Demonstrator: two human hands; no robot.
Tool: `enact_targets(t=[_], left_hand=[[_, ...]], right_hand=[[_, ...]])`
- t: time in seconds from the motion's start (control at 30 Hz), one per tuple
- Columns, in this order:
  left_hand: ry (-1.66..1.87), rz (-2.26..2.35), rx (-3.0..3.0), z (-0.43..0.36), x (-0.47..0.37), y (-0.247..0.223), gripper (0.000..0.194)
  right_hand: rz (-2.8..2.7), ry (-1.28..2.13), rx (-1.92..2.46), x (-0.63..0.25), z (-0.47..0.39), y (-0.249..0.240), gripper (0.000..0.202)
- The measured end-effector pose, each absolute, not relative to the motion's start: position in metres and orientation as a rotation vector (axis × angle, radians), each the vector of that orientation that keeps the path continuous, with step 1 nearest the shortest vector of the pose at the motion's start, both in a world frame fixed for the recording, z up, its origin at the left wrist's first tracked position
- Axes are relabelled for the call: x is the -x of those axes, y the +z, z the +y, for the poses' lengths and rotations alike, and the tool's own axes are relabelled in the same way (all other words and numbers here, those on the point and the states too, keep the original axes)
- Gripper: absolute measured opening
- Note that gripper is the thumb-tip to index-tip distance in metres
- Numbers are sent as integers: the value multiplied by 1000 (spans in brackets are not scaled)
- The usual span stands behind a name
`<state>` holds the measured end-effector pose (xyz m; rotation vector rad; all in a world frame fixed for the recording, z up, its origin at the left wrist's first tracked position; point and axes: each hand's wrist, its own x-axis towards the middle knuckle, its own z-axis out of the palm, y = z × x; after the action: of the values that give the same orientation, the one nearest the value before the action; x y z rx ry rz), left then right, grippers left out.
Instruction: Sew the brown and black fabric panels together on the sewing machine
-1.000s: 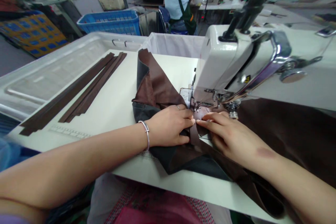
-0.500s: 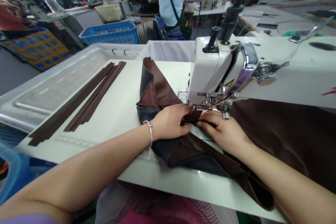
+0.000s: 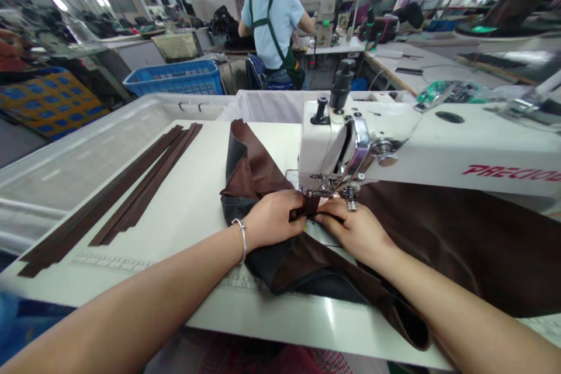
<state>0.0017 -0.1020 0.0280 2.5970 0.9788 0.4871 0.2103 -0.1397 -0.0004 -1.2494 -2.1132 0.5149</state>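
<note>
Just in front of the needle of a white sewing machine, both hands pinch a dark brown piece of leather-like material with a dark grey underside. My left hand, a silver bangle at its wrist, is closed on the folded edge from the left. Closed on the same edge from the right is my right hand, its fingertips beside the presser foot. A short brown strip stands up between the hands. The exact grip of the fingertips is partly hidden in the folds.
Several brown strips lie at the left of the white table, near a printed ruler. More brown material spreads under the machine arm. Behind stand a clear plastic bin, a blue basket and a seated co-worker.
The camera view has tilted up and turned slightly right, so more of the room and machine arm shows. Both hands keep their hold at the needle, with little visible movement of the material.
</note>
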Motion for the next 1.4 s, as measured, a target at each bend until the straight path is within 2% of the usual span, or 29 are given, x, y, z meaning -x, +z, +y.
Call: enact_targets(t=[0.2,0.4,0.63,0.9,1.1,1.2,1.27,1.4], left_hand=[[528,988,-2558,-105,-1,27,9],[541,980,-2473,-102,1,23,21],[543,1026,-2459,-99,0,18,21],[544,994,-2568,-99,-2,13,26],[573,924,-2717,-100,-1,12,22],[538,894,-2765,-103,-3,17,22],[505,861,-2788,-106,-4,21,25],[475,943,-2663,-109,-3,29,31]], right_hand=[[-2100,467,1278,-205,-144,6,15],[-2124,351,1333,-201,-145,10,15],[-2131,325,1368,-200,-145,12,19],[-2126,300,1346,-199,-148,12,14],[-2128,198,1381,-193,-149,13,28],[-2147,153,1416,-191,-147,9,19],[-2194,148,1387,-192,-147,6,12],[-2317,227,1219,-200,-153,1,21]])
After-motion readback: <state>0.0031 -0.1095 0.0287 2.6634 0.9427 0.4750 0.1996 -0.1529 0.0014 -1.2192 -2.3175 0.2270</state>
